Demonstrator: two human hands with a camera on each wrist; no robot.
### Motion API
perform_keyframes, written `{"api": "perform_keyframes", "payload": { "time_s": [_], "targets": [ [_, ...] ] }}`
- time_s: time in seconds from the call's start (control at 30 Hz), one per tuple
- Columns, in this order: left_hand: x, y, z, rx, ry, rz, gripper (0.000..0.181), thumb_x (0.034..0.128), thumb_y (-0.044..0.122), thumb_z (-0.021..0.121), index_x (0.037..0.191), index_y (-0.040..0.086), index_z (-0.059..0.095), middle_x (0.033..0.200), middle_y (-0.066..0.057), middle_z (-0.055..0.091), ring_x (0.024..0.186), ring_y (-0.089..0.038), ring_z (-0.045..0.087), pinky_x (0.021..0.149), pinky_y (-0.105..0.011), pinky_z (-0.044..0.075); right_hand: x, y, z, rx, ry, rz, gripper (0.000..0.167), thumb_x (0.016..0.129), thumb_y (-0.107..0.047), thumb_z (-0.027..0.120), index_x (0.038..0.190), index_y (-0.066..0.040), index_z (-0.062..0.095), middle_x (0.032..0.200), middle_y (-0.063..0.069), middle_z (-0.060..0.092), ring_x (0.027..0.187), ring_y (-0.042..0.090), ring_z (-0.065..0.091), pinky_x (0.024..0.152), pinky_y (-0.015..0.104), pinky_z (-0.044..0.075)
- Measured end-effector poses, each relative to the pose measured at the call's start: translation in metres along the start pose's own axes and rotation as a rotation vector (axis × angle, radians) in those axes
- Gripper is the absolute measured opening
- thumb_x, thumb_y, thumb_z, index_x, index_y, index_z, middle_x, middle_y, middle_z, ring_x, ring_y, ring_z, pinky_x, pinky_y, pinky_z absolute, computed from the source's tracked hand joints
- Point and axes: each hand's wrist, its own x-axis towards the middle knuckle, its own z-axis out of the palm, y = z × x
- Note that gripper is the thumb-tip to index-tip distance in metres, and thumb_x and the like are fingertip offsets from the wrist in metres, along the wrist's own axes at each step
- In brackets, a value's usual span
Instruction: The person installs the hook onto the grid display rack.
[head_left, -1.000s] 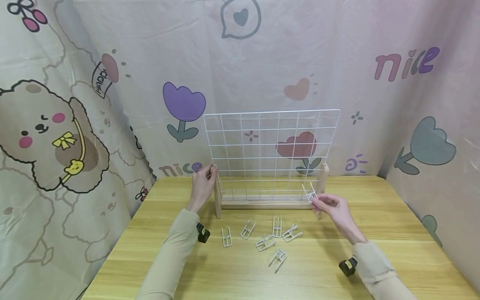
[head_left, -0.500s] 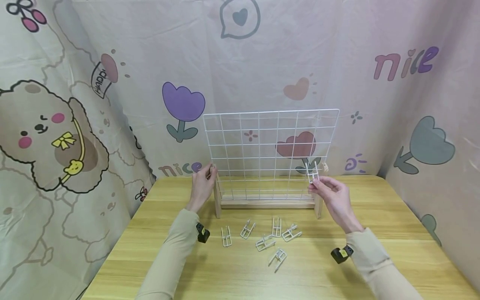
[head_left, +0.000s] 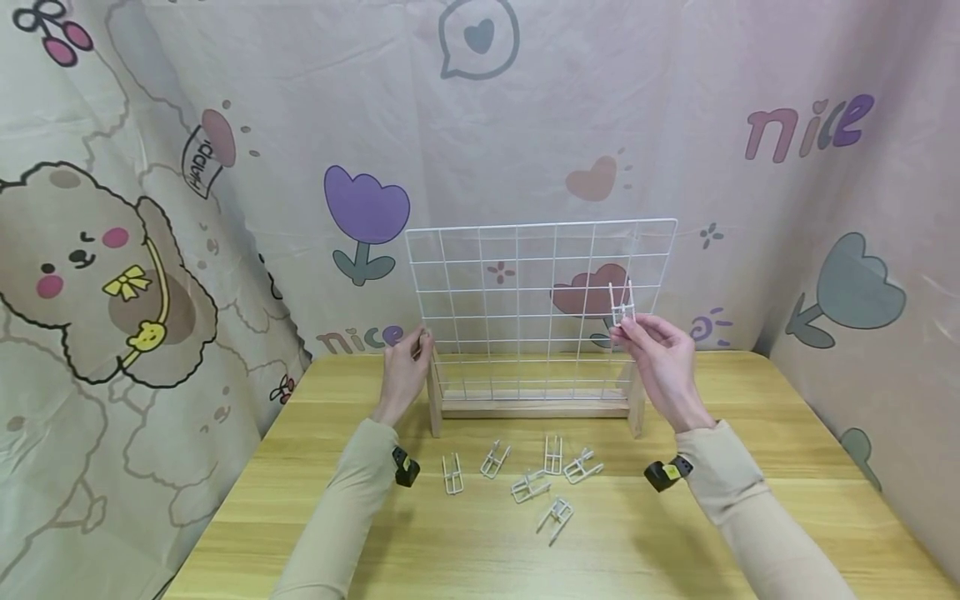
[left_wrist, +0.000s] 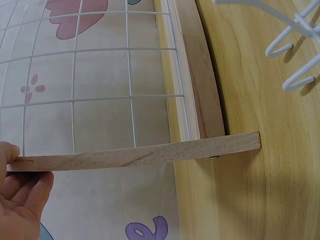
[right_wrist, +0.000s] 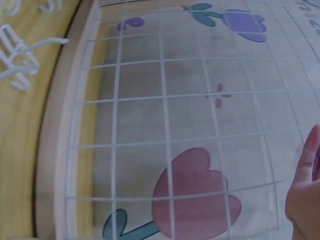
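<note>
My left hand (head_left: 405, 367) grips the top of the left wooden post (head_left: 435, 404) of a stand. In the left wrist view, fingers and thumb (left_wrist: 36, 192) lie on either side of that post's end (left_wrist: 100, 161). A white wire grid (head_left: 540, 224) stands upright in the wooden base (head_left: 532, 407). Between thumb and fingertips, my right hand (head_left: 666, 362) pinches a white wire hook (head_left: 622, 310), prongs up, at the grid's right side. Whether the hook touches the grid cannot be told. Only part of my right hand (right_wrist: 302, 197) shows in the right wrist view; the hook is not visible there.
Several similar white wire hooks lie loose on the wooden table (head_left: 300, 500) before the stand, among them a leftmost hook (head_left: 453, 477) and a nearest hook (head_left: 557, 518). A patterned curtain (head_left: 487, 125) hangs behind the grid and along both sides.
My right hand has risen with the hook from the stand's lower right corner to about mid-height of the grid. My left hand has stayed on the post.
</note>
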Motion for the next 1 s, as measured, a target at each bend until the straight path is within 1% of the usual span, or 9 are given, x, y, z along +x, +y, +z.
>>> {"api": "perform_keyframes", "payload": {
  "time_s": [0.27,0.43,0.5,0.7,0.8,1.0],
  "targets": [
    [-0.001,-0.002,0.0,-0.01,-0.013,-0.009,0.036,0.1042,0.017,0.056,0.135,-0.002,0.06,0.114,-0.025,0.073,0.116,-0.038,0.068,0.098,-0.044,0.057,0.016,-0.007,0.014,0.098,0.052,0.004,0.014,0.093,0.009,0.062,0.098,0.001,0.072,0.092,0.013,0.078,0.083,0.02,0.078,0.084,0.027,0.063],
    [0.0,-0.003,0.0,-0.016,-0.01,-0.001,0.037,0.104,0.016,0.056,0.134,-0.004,0.059,0.112,-0.026,0.073,0.115,-0.038,0.069,0.098,-0.043,0.057,0.022,-0.009,0.02,0.118,0.075,-0.012,0.013,0.092,0.01,0.064,0.097,0.002,0.072,0.092,0.014,0.078,0.081,0.021,0.078,0.082,0.028,0.064],
    [0.0,-0.003,0.0,-0.019,-0.01,-0.004,0.037,0.1041,0.017,0.056,0.135,-0.004,0.059,0.113,-0.026,0.073,0.115,-0.038,0.068,0.097,-0.043,0.057,0.024,-0.009,0.024,0.109,0.088,-0.02,0.012,0.091,0.01,0.065,0.097,0.003,0.072,0.091,0.013,0.079,0.081,0.021,0.078,0.082,0.028,0.064],
    [0.0,-0.004,0.0,-0.025,-0.012,-0.003,0.038,0.1043,0.017,0.055,0.135,-0.004,0.058,0.117,-0.027,0.071,0.115,-0.038,0.068,0.097,-0.042,0.057,0.031,-0.01,0.031,0.136,0.107,-0.002,0.012,0.09,0.011,0.066,0.096,0.003,0.071,0.09,0.015,0.078,0.08,0.022,0.078,0.081,0.027,0.064],
    [0.0,-0.003,0.0,-0.028,-0.008,0.008,0.037,0.1041,0.016,0.056,0.135,-0.005,0.058,0.117,-0.027,0.071,0.115,-0.039,0.068,0.097,-0.042,0.057,0.033,-0.01,0.034,0.121,0.12,0.004,0.011,0.089,0.01,0.067,0.096,0.002,0.071,0.089,0.014,0.078,0.079,0.021,0.078,0.08,0.027,0.064],
    [0.0,-0.004,0.0,-0.02,0.0,0.03,0.037,0.1037,0.014,0.056,0.132,-0.009,0.059,0.106,-0.026,0.074,0.113,-0.039,0.069,0.097,-0.044,0.058,0.037,-0.009,0.036,0.149,0.139,0.013,0.01,0.088,0.01,0.069,0.096,0.005,0.069,0.088,0.015,0.078,0.076,0.021,0.077,0.076,0.026,0.065]
  ]
}}
